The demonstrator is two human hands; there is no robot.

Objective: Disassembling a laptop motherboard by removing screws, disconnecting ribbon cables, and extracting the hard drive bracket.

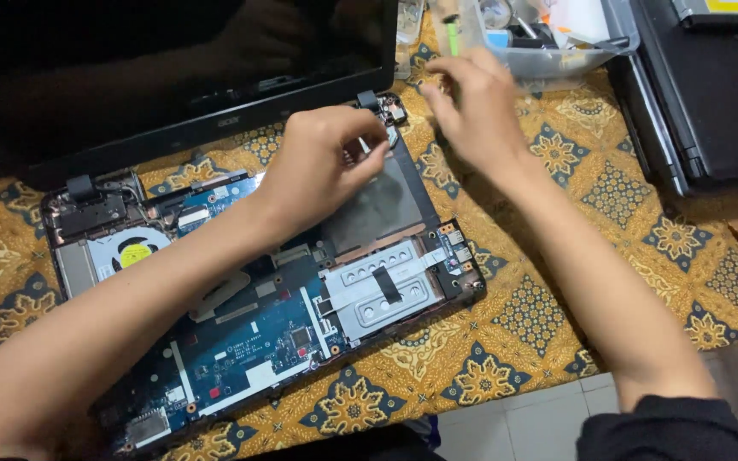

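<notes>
An opened laptop base (386,294) lies on a patterned yellow and blue cloth, its blue circuit board (249,346), fan (134,249) and silver drive bracket showing. The black screen (172,60) stands open behind it. My left hand (322,162) rests over the right rear part of the base near the hinge (371,101), fingers curled and pinching something small that I cannot make out. My right hand (471,107) hovers just right of that hinge, blurred, fingers loosely bent with nothing visible in them.
A clear plastic tray (548,43) of small parts and tools sits at the back. A second black laptop (711,94) lies at the far right. The table edge runs along the bottom right, with white floor tiles (523,423) below.
</notes>
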